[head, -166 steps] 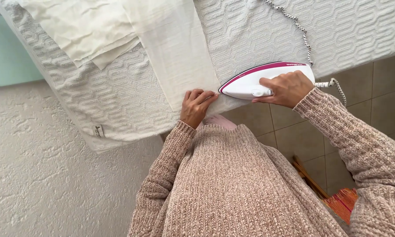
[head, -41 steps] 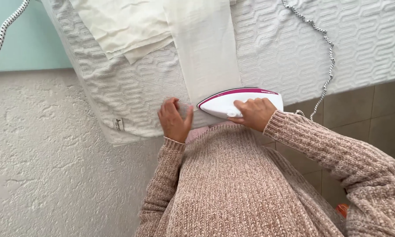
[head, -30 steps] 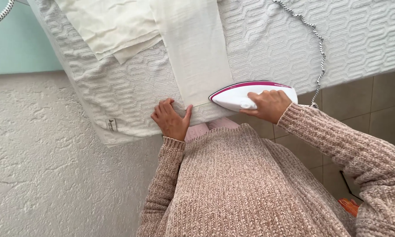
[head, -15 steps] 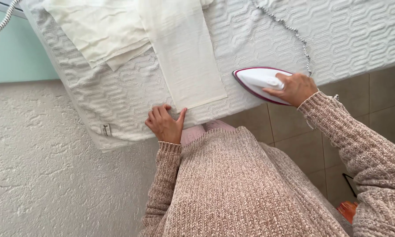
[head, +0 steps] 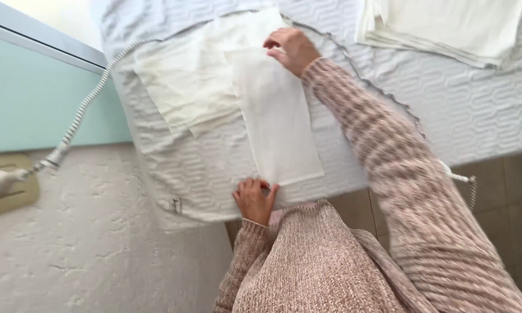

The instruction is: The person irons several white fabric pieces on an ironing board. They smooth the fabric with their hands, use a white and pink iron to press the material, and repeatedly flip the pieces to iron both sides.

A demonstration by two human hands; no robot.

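Nearest the body, the left hand [head: 255,200] lies flat with fingers spread on the near edge of the white quilted cover [head: 481,110] over the table, its fingertips touching the near end of a long folded strip of white cloth [head: 278,124]; its grip is open, holding nothing. The strip runs away from the person across the cover, its left edge overlapping a wider cream cloth [head: 183,87]. At the strip's far end the right hand [head: 293,49], arm stretched out in a pink knitted sleeve [head: 388,168], presses down on the far corner with curled fingers; whether its grip pinches the cloth cannot be told. A braided cord [head: 87,104] curves behind that hand. A stack of folded cream cloths [head: 446,23] lies farther right.
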